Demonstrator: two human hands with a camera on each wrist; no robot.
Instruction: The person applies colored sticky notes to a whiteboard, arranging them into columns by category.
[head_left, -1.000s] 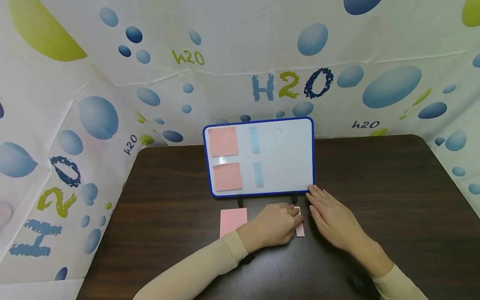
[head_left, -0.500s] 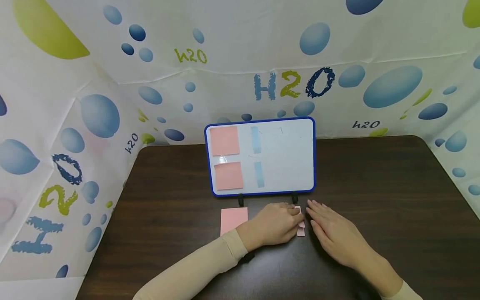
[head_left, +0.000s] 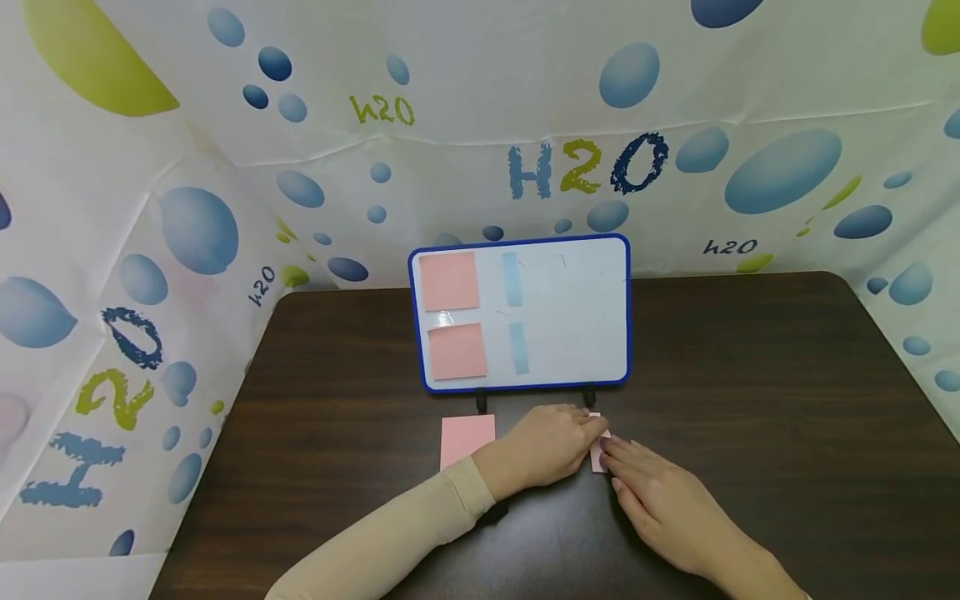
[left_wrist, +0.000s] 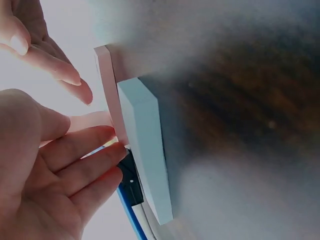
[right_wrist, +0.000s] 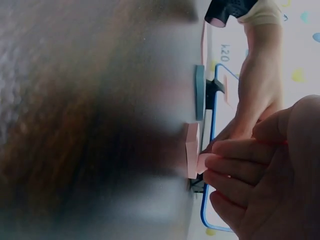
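A narrow pink sticky note pad [head_left: 597,461] lies on the table below the whiteboard's right foot. My left hand [head_left: 551,447] reaches over to it, pinching a pink sticky note [left_wrist: 90,121] between thumb and forefinger; part of that note stands away from the pad. My right hand [head_left: 671,504] lies to the right with fingers extended, the tips at the pad's lower right edge. Whether they press on it I cannot tell. Under the left hand, hidden in the head view, a light blue pad [left_wrist: 145,145] shows beside the pink one in the left wrist view.
A blue-framed whiteboard [head_left: 573,325] stands on black feet behind the hands. On it are two pink square notes [head_left: 450,282] and two light blue strips [head_left: 512,279]. A pink square pad [head_left: 467,437] lies left, partly under the left forearm. A patterned curtain [head_left: 465,75] closes off the back.
My right hand has come down from the whiteboard's lower right corner to the pad's lower end. My left hand stays at the pad; a note's lower end showed lifted half a second ago.
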